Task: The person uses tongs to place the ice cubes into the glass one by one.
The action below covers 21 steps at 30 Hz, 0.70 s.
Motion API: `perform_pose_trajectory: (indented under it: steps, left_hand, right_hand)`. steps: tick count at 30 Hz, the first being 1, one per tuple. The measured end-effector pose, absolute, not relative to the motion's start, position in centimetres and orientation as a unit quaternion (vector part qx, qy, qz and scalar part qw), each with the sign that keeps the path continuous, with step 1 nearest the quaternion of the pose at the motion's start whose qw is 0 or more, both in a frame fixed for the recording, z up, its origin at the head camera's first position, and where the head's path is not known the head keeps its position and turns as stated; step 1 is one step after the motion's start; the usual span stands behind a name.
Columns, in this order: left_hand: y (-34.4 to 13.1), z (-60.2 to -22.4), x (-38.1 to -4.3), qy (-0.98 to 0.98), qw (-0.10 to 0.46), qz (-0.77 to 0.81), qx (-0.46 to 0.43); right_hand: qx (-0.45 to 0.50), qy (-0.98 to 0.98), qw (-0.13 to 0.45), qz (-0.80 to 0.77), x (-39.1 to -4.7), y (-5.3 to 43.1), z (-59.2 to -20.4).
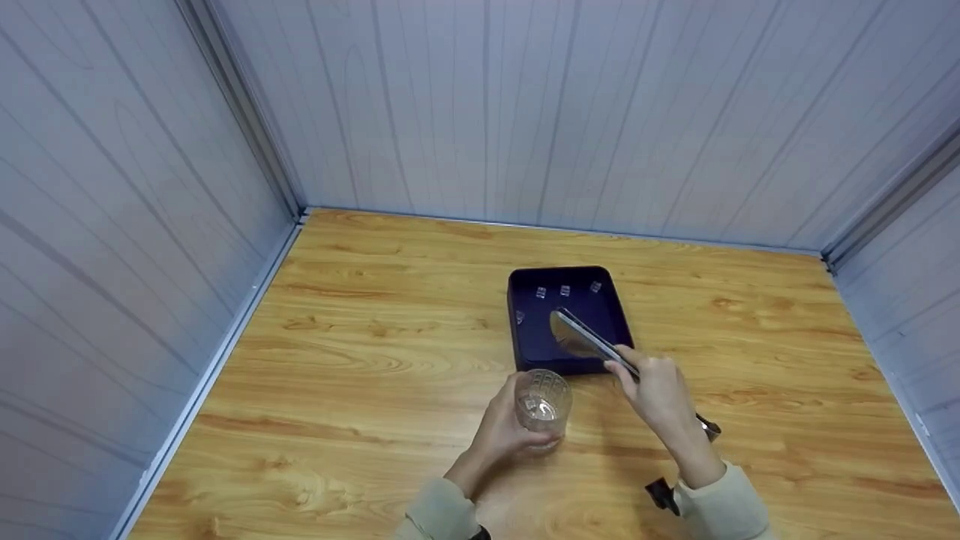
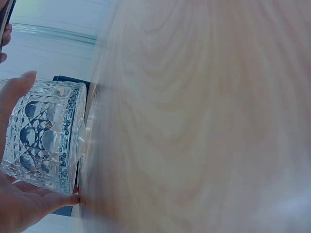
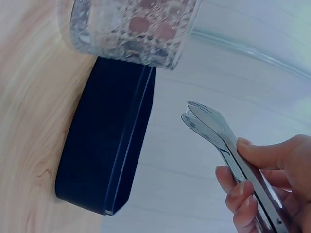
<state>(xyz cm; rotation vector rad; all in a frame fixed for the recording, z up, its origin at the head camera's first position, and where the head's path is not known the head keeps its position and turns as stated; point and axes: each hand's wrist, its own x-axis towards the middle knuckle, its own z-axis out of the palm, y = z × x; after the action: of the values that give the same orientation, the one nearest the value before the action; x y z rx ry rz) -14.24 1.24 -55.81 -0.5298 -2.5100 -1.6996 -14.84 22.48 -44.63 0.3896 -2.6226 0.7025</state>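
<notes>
My left hand (image 1: 496, 427) grips a clear cut-glass tumbler (image 1: 544, 382), thumb and fingers around its sides; a small clear piece shows inside it. My right hand (image 1: 660, 394) holds metal tongs (image 1: 600, 341), squeezed nearly together, over the dark blue tray (image 1: 619, 319). Between the tong tips in the right wrist view is a small clear piece (image 3: 190, 112), probably one of the cubes. Several small clear cubes (image 1: 565, 290) lie in the tray, mostly along its far side. The tumbler (image 2: 43, 136) fills the left part of the left wrist view, the left hand (image 2: 22, 201) around it.
The tray stands on a wood-grain table (image 1: 375, 337), just beyond the tumbler. Pale panel walls (image 1: 480, 112) enclose the table at the back and both sides. A black strap piece (image 1: 661, 495) hangs by the right sleeve.
</notes>
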Motion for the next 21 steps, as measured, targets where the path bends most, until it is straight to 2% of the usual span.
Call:
perform_pose_trajectory:
  steps: [21]
  left_hand:
    - [1.2, -55.8, -14.3, -0.803, 0.023, -0.568, -0.18]
  right_hand:
    - [0.179, -0.925, 0.177, 0.284, -11.5, 21.6, -44.9]
